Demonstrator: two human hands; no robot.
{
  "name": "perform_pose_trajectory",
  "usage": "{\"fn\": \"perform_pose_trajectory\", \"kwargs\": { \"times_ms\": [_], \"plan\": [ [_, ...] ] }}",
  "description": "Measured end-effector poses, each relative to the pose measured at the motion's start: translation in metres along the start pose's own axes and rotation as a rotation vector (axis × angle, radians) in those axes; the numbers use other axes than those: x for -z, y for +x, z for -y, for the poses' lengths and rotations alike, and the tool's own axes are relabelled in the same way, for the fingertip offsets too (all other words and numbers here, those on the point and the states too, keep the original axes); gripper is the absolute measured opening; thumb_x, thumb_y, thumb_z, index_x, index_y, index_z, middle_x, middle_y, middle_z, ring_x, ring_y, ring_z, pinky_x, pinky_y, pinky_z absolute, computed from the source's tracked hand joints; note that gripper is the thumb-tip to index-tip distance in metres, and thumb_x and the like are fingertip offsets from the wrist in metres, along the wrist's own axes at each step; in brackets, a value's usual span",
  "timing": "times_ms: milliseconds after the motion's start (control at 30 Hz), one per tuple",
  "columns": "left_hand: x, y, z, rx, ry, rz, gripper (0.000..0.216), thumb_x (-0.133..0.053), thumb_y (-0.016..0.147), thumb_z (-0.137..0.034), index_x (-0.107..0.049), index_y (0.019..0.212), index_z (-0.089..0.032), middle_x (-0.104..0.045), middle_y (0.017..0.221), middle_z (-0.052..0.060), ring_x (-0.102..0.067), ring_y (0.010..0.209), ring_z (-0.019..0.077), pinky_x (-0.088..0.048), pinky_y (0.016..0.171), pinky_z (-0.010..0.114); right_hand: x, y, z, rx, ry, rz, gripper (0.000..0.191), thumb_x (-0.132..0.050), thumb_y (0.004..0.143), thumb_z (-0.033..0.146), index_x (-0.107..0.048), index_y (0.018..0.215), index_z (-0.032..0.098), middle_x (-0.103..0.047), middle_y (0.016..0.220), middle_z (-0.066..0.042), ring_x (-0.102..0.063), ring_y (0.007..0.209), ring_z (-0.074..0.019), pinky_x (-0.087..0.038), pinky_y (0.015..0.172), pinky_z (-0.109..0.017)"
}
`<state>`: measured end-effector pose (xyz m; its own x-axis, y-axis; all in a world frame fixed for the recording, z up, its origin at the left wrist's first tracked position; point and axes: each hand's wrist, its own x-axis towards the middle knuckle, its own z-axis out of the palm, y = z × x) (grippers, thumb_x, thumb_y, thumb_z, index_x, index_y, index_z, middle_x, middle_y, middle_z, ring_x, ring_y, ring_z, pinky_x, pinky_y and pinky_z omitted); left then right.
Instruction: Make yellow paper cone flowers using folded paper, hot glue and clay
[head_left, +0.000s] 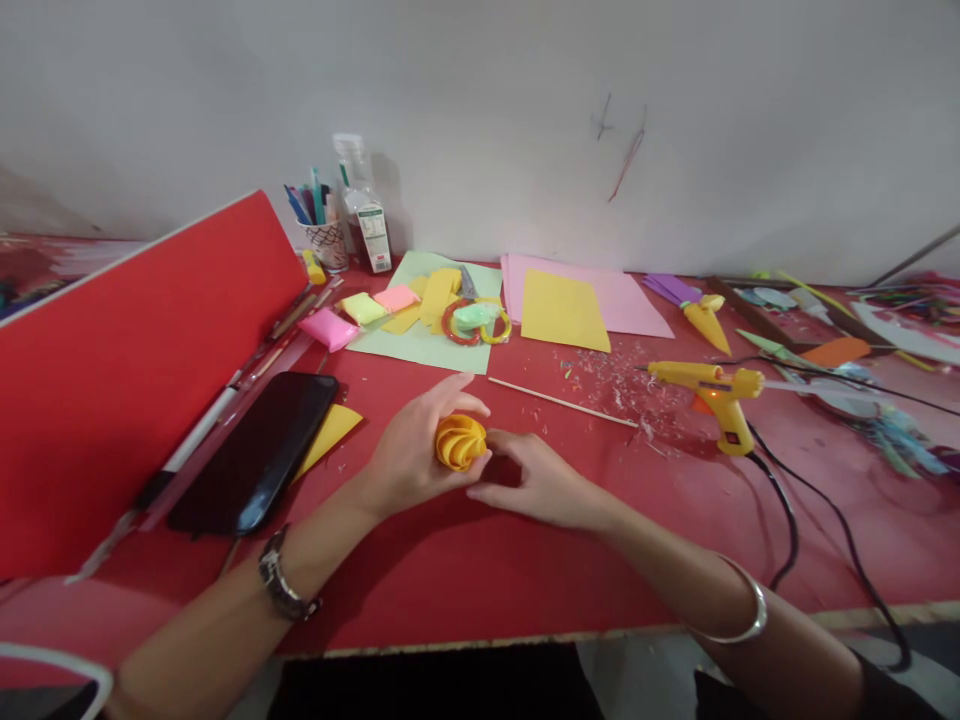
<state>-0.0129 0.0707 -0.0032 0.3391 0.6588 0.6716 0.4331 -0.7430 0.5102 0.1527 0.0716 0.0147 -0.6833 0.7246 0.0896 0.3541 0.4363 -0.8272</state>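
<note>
A yellow paper rose point(459, 443), rolled in spiral layers, sits in my left hand point(409, 447), whose thumb and fingers curl around it. My right hand point(541, 480) is close on the flower's right side, thumb and fingertips bent toward it. Whether those right fingertips grip the rose or only touch it is hard to make out. Just beyond my hands a thin wooden stick point(562, 403) lies on the red table point(480, 600). A yellow glue gun point(712, 390) with a lit orange light lies to the right.
A black phone point(259, 450) and a large red board point(150, 370) are on the left. Behind are a pen cup point(326, 243), a bottle point(367, 225), pink sheets point(637, 305) and a yellow sheet point(564, 310). Paper scraps point(622, 390) are scattered near the glue gun; its black cable point(787, 530) trails to the front edge.
</note>
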Motion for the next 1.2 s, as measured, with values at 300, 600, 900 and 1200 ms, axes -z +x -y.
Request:
{"fn": "perform_pose_trajectory", "kwargs": {
  "times_ms": [300,600,900,1200],
  "plan": [
    [0.003,0.002,-0.005,-0.157,0.189,0.084,0.046,-0.058,0.073,-0.034,-0.040,0.111,-0.015,-0.061,0.091,0.005,-0.053,0.077,0.0153,-0.044,0.069,0.029,-0.003,0.000,-0.006,0.105,-0.032,-0.091,0.039,-0.059,0.068,0.017,-0.043,0.103,0.014,-0.055,0.098,-0.008,-0.054,0.084,-0.0166,-0.045,0.074,-0.032],
    [0.004,0.003,-0.007,-0.230,0.118,0.160,0.034,-0.054,0.078,-0.032,-0.044,0.106,-0.017,-0.055,0.092,0.006,-0.049,0.084,0.0157,-0.041,0.073,0.028,-0.007,0.000,-0.012,0.189,-0.092,-0.120,0.030,-0.058,0.068,0.015,-0.041,0.092,0.018,-0.046,0.090,-0.005,-0.049,0.082,-0.0159,-0.045,0.069,-0.030],
    [0.003,0.005,-0.009,-0.197,0.088,0.111,0.039,-0.060,0.072,-0.037,-0.043,0.102,-0.019,-0.053,0.091,0.004,-0.048,0.084,0.0158,-0.042,0.075,0.028,-0.003,0.002,-0.012,0.261,-0.139,-0.143,0.022,-0.057,0.070,0.016,-0.045,0.089,0.017,-0.047,0.090,-0.006,-0.047,0.084,-0.0174,-0.044,0.072,-0.031],
    [0.002,0.003,-0.006,-0.080,0.130,0.147,0.036,-0.060,0.072,-0.031,-0.042,0.102,-0.020,-0.053,0.092,0.005,-0.052,0.081,0.0157,-0.046,0.065,0.026,-0.001,-0.001,-0.007,0.163,-0.116,-0.203,0.026,-0.056,0.068,0.013,-0.043,0.090,0.017,-0.046,0.088,-0.006,-0.047,0.079,-0.0165,-0.045,0.068,-0.032]
  ]
}}
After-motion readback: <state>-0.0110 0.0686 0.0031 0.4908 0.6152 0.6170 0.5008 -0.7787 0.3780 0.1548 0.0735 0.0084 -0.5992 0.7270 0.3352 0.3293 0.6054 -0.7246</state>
